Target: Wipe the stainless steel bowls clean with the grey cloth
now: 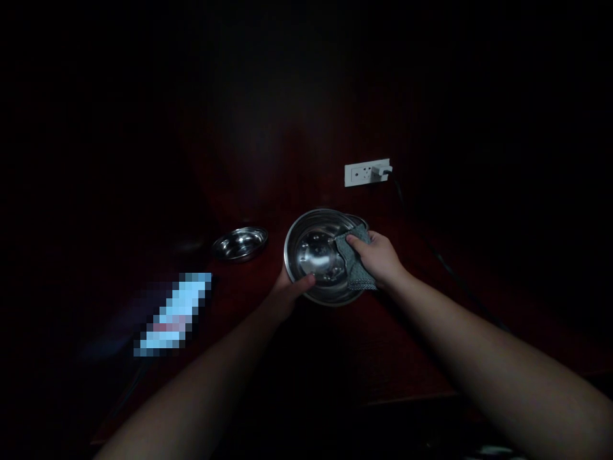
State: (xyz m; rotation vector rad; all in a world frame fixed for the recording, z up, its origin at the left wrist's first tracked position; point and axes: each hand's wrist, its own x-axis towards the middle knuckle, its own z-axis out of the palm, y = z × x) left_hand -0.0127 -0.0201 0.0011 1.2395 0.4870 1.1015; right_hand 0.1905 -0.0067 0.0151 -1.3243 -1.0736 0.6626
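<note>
A shiny steel bowl [313, 255] is tilted toward me over a dark red table [335, 345]. My left hand [287, 291] grips its near rim, thumb inside the bowl. My right hand [378, 255] presses a grey cloth [354, 262] against the bowl's right inner side, fingers closed on the cloth. The rim of another steel dish [360, 221] peeks out behind the bowl at its upper right.
A smaller steel bowl [240, 243] sits on the table to the left. A lit, blurred-out flat object [175, 313] lies at the near left. A white wall socket [366, 172] with a plug and dark cable [431, 243] is behind. The room is very dark.
</note>
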